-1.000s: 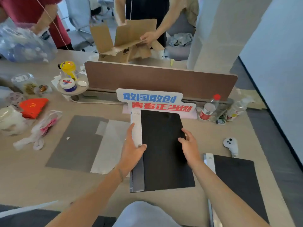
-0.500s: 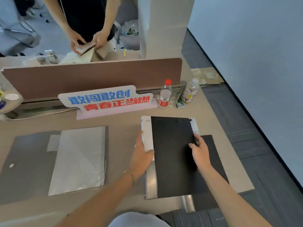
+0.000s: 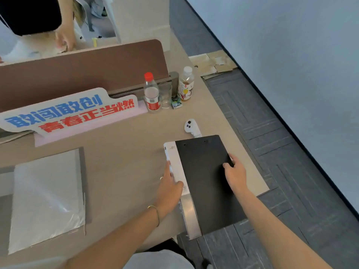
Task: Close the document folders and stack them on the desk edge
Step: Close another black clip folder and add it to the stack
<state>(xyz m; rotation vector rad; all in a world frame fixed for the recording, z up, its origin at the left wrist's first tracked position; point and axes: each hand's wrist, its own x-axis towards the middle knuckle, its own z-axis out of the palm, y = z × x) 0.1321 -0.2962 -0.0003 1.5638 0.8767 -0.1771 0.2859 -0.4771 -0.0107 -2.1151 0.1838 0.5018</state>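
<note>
Black folder, closed, white spine strip at left. It lies flat at the desk's right corner, its near end overhanging the edge. Left hand pinches the spine; right hand curls over the right edge. Behind: red-capped bottle, contents unclear; white-capped bottle holding amber liquid.

Label print on folder unreadable; person cropped at top.

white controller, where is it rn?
Head view: the white handheld controller lies on the beige desk, right side, just beyond the far edge of the black document folder, nearer than the red-capped plastic bottle.
</note>
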